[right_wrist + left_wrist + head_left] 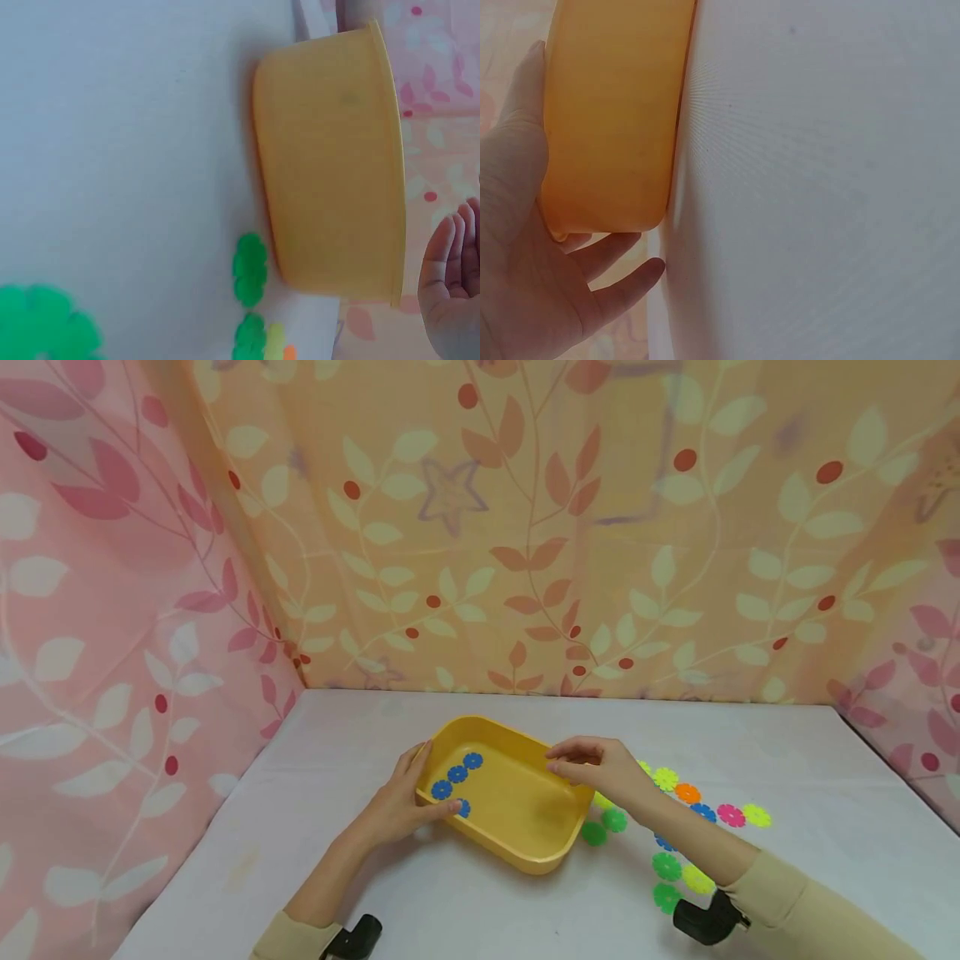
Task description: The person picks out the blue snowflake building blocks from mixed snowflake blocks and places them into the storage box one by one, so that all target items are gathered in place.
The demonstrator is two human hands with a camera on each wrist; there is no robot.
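A yellow plastic basin stands at a slant on the white-covered table in the head view. Several blue flower-shaped pieces lie inside its left end. My left hand grips that end, thumb over the near rim and fingers outside. In the left wrist view, fingers of the left hand reach round the end of the basin. My right hand hovers over the right far rim, fingers loosely bent. The right wrist view shows the right hand beside the basin, nothing visible in it.
Flower-shaped pieces form lines on the table right of the basin: green, yellow, orange, pink and blue. My right forearm covers some. Patterned cloth hangs behind the table and at both sides.
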